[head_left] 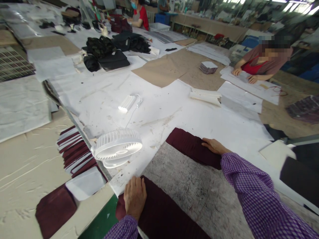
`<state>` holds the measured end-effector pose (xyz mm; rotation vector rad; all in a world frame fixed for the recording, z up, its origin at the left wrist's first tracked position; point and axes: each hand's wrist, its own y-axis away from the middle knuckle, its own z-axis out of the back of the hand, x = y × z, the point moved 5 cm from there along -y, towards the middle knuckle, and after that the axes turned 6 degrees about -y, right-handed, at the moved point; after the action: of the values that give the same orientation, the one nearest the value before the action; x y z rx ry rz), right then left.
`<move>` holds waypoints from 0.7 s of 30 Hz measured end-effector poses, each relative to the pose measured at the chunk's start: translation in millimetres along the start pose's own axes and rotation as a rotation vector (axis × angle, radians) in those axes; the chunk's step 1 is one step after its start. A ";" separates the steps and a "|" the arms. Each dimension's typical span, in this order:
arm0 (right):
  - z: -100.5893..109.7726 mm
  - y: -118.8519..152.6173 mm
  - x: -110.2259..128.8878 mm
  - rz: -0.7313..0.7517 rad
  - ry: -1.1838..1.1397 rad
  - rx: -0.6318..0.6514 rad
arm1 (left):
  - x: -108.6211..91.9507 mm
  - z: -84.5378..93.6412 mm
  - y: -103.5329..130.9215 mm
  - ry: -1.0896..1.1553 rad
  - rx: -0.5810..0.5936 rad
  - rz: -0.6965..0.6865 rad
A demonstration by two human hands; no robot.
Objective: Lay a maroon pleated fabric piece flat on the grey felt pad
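Note:
My left hand [135,197] is at the left end of the nearer dark maroon fabric [169,212], its fingers bent and close together over the cloth's edge. Part of this piece runs out of view at the bottom. Across from it, a folded strip of maroon fabric [185,142] lies along the far edge of a grey, stained board [184,186]. My right hand [214,146] rests on the upper edge of this strip, fingers stretched out along it. Both my arms wear purple checked sleeves.
A white fan [119,146] stands left of the board, with a white power bank [127,103] behind it. Maroon and white pieces [77,149] are stacked at the left. Black bags [112,49] lie farther back. A co-worker [264,63] handles papers at the right.

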<state>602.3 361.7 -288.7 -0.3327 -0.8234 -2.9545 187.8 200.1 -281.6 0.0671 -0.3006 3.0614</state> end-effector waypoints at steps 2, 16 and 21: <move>0.7 2.2 0.8 0.002 -0.004 0.005 | 0.5 0.0 0.5 0.001 -0.001 0.006; 2.2 9.6 -3.7 -0.018 0.010 -0.007 | 0.0 -0.6 0.0 -0.004 0.002 -0.002; 1.0 8.8 -3.4 -0.023 0.009 -0.020 | -0.8 0.1 -0.3 -0.015 0.001 -0.012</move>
<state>606.8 354.6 -284.1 -0.3126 -0.8020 -2.9855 188.6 200.4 -281.5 0.0916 -0.2986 3.0500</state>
